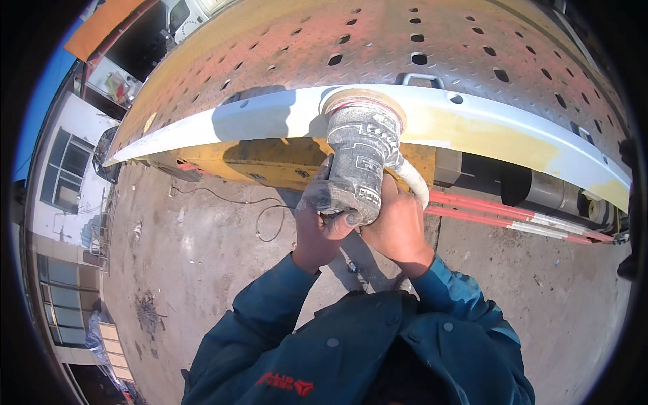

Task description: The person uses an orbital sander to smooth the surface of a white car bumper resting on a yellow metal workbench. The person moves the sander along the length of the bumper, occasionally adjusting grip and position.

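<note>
Sunlit concrete ground (202, 270) spreads below us, with a white-walled building (77, 145) off to the left. At the centre, the dusty grey sander (364, 158) stands with its round pad against the white rail (466, 125), and its body points back toward us. Our left hand (318, 233) is wrapped around the near end of the body; our right hand (401, 229) clasps it from the other side, beside the pale hose (413, 179). To work it well, we judge it best to hold the pad flat on the rail, let both hands share the weight and press lightly and evenly, since a tilted rim could gouge. The cream-yellow patches (530, 142) to the right probably call for smooth, overlapping passes, with the hose slack and clear of the pad. The metal loop (424, 79) just behind the rail could catch the pad, so we should steer around it. Beyond lies the perforated deck (378, 47); beneath the rail run a yellow beam (270, 169) and red-and-white bars (472, 206).
</note>
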Tool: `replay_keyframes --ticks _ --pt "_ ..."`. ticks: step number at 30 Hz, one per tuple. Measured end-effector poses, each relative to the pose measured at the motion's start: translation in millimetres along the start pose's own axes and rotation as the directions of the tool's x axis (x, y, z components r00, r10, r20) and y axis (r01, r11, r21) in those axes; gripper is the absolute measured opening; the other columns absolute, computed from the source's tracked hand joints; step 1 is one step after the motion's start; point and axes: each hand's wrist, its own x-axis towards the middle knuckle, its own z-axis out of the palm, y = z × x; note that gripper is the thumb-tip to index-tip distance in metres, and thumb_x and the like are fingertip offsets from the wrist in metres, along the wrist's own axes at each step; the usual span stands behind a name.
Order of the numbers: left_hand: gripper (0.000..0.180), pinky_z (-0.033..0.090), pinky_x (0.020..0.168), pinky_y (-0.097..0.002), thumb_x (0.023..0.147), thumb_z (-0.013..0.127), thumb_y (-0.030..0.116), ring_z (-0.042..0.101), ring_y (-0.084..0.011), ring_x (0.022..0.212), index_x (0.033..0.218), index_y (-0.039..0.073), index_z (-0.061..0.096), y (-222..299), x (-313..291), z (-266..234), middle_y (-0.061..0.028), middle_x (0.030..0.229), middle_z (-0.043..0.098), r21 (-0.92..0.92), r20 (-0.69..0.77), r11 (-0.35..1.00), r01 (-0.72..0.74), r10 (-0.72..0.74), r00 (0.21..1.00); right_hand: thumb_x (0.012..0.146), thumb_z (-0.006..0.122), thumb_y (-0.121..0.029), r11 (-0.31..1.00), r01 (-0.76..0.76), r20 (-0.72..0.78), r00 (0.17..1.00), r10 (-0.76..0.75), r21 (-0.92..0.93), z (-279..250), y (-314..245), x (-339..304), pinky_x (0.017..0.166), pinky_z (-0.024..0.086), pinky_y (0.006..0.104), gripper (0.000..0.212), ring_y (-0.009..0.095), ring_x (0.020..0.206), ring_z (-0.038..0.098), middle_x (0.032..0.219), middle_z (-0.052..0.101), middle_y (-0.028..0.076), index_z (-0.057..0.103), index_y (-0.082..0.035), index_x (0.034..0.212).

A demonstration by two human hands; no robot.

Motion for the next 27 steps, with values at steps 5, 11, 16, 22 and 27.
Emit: replay_keyframes --ticks 5,11,16,22,27 --pt "0.091 0.054 0.115 -0.0389 0.095 0.092 0.032 0.067 -0.019 0.133 0.164 -0.008 0.048 14 0 -1 -0.0149 0.146 0.071 -0.072 -0.043 0.993 0.09 -0.093 0.995 0.083 0.09 -0.02 1.0 0.017 0.046 0.999 -0.018 0.016 5 -1 -2 0.076 0.061 0.0601 0.051 0.055 0.086 0.076 0.097 0.074 0.033 0.059 0.005 0.116" --pt "0.095 0.054 0.115 -0.0377 0.094 0.093 0.037 0.068 -0.0193 0.132 0.163 -0.01 0.047 22 -4 23 -0.0162 0.142 0.074 0.022 -0.019 0.995 0.095 -0.095 0.995 0.085 0.088 -0.018 0.998 0.006 0.006 1.0 -0.006 0.064 -8 10 -20 0.079 0.061 0.0592 0.057 0.053 0.09 0.077 0.097 0.077 0.031 0.061 0.006 0.128" --pt "0.083 0.056 0.112 -0.0381 0.096 0.093 0.037 0.075 -0.0214 0.122 0.154 -0.009 0.055 69 18 62 -0.0157 0.131 0.079 0.168 0.168 0.983 0.068 -0.097 0.981 0.084 0.084 -0.008 0.985 -0.018 -0.08 0.996 0.033 0.174 -57 -1 -22 0.089 0.063 0.0519 0.056 0.051 0.105 0.078 0.11 0.081 0.028 0.067 0.002 0.137" --pt "0.106 0.065 0.098 -0.0458 0.092 0.096 0.038 0.082 -0.0442 0.112 0.161 -0.019 0.04 74 27 104 -0.0341 0.121 0.078 0.279 0.202 0.935 -0.218 0.164 0.965 0.085 0.088 -0.01 0.986 -0.085 -0.256 0.959 0.12 0.146 -76 3 -41 0.092 0.063 0.0432 0.047 0.034 0.105 0.081 0.114 0.083 0.019 0.074 -0.001 0.129" --pt "0.118 0.065 0.1 -0.0505 0.088 0.099 0.039 0.079 -0.0529 0.115 0.164 -0.02 0.032 74 28 94 -0.0399 0.129 0.072 0.287 0.208 0.906 -0.31 0.257 0.944 0.085 0.092 -0.013 0.982 -0.104 -0.251 0.958 0.141 0.157 -71 -13 -40 0.092 0.062 0.0418 0.045 0.028 0.105 0.08 0.116 0.083 0.016 0.076 -0.001 0.126"
